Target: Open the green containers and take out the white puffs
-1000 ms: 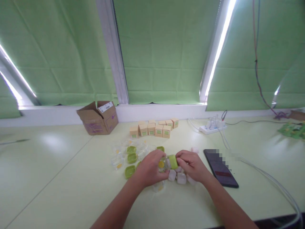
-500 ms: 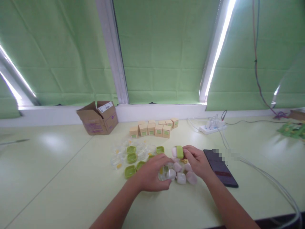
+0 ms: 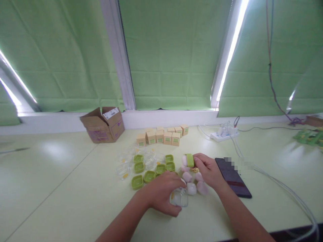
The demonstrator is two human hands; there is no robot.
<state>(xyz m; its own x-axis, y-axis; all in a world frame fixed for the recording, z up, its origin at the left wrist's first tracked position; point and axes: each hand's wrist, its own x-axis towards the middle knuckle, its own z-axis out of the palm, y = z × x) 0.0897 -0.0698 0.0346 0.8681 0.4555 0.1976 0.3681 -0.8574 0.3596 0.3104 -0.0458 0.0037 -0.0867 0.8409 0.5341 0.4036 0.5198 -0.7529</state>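
Observation:
My left hand (image 3: 163, 191) is curled around a small clear plastic container (image 3: 182, 199) with a yellow mark, its open-looking end facing right. Between the fingers of my right hand (image 3: 207, 169) is a small green square tray (image 3: 190, 160), tipped on its side, with a whitish rounded piece (image 3: 184, 161) seated in it. Under and between the hands lie several pale pink and white rounded pieces (image 3: 191, 189). Left of them stand several green square trays (image 3: 137, 182), some partly hidden by my left hand. Other clear containers (image 3: 123, 171) sit at the far left of the group.
Small tan boxes with green labels (image 3: 168, 138) stand in rows behind. An open cardboard carton (image 3: 103, 126) is at the back left. A black phone or tablet (image 3: 233, 178) lies beside my right forearm, with a power strip (image 3: 224, 135) and white cables (image 3: 285, 185) beyond.
My left hand has moved a little toward me with the clear container, turning it, and uncovered more green trays behind it. My right hand and its tray have stayed almost still.

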